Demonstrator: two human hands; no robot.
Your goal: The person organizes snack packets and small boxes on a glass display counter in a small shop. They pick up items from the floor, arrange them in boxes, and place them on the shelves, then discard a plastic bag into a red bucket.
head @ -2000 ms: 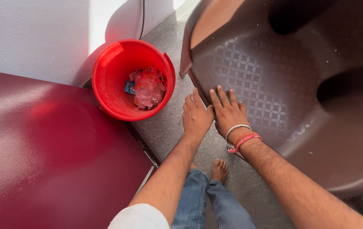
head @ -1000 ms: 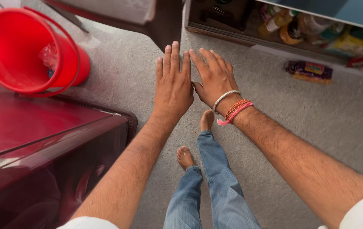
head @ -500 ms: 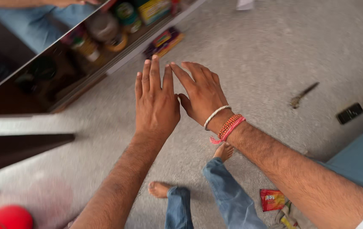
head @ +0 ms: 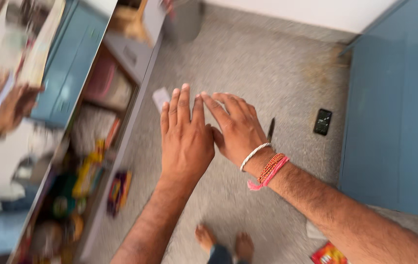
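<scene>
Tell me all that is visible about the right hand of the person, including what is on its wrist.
The right hand is bare and empty, held flat with the palm down and the fingers stretched out close together above the grey speckled floor. Its thumb side lies against the left hand, which is posed the same way. On the wrist sit a thin white bangle, an orange beaded band and a pink thread with a loose end. The hairy forearm runs to the lower right.

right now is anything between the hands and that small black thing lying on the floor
Nothing visible does. Both hands, left hand and right hand, are held flat and empty above the grey floor. The small black object lies beyond the right hand, with only a thin dark tool lying between them.
</scene>
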